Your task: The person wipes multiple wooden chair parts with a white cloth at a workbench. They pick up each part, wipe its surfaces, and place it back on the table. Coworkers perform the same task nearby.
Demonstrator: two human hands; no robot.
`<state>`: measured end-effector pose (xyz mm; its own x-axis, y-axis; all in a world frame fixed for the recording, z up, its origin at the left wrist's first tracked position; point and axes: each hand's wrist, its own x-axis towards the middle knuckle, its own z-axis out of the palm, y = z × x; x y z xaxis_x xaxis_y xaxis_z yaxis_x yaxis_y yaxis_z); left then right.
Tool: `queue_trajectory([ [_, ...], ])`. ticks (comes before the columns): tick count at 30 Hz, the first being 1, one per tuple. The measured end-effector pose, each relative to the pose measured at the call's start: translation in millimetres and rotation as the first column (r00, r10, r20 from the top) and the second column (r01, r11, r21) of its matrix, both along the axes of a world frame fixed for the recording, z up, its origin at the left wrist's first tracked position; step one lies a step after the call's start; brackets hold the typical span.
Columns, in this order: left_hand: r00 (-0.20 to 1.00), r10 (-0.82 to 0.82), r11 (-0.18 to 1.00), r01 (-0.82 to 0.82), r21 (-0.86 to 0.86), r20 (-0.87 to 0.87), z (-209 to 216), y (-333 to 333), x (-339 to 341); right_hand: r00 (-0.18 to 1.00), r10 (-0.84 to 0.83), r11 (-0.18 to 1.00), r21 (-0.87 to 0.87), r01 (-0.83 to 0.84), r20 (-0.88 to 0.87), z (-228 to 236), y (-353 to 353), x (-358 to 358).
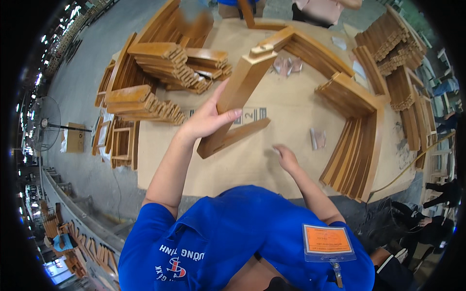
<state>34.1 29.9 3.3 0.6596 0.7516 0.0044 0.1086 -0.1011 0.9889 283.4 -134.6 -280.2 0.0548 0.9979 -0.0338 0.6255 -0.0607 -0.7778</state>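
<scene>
My left hand (209, 118) is closed around an angled wooden frame piece (246, 80), its thumb lying across the broad face. The piece is raised at a tilt over the cardboard-covered table (291, 179); one thick arm points up and away, and a thinner arm runs off to the right from its lower end. Pale cut wood shows at the top end. To the right of the piece and apart from it is my right hand (286, 158), its fingers curled together near the tips. Whatever they may pinch is too small to make out.
Stacked wooden parts (155, 56) crowd the table's left side. Nested angled frames (357, 145) stand at the right, with more stacks (388, 43) beyond. Small plastic packets (318, 138) lie on the cardboard. Two people (318, 10) stand across the table. A fan (46, 123) is at the left.
</scene>
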Motion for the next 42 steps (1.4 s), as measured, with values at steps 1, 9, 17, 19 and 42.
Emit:
queue_trajectory([
  [1, 1.0, -0.009, 1.0, 0.01, -0.015, 0.027, -0.6, 0.7, 1.2, 1.0, -0.011, 0.987, 0.163, 0.011, 0.002, 28.2, 14.7, -21.4],
  [9, 1.0, 0.021, 0.999, -0.021, -0.036, 0.002, 7.1, 6.1, 9.7, 0.985, 0.172, 0.845, 0.516, -0.143, -0.008, 156.6, 56.7, -98.1],
  [17, 0.999, 0.037, 0.999, -0.037, -0.01, -0.033, 6.5, 10.5, 17.2, 0.872, 0.481, 0.769, 0.521, -0.371, -0.089, 153.9, 70.8, -93.9],
  [19, 1.0, 0.011, 0.997, -0.011, -0.083, 0.003, 10.9, 14.3, 25.6, 0.913, 0.37, 0.854, 0.45, -0.261, -0.173, 140.5, 82.8, -84.9],
  [42, 0.993, -0.06, 0.998, 0.062, 0.023, -0.1, 21.8, 53.1, 46.3, 0.949, 0.207, 0.978, 0.088, -0.192, -0.238, 116.4, 106.9, -52.6],
])
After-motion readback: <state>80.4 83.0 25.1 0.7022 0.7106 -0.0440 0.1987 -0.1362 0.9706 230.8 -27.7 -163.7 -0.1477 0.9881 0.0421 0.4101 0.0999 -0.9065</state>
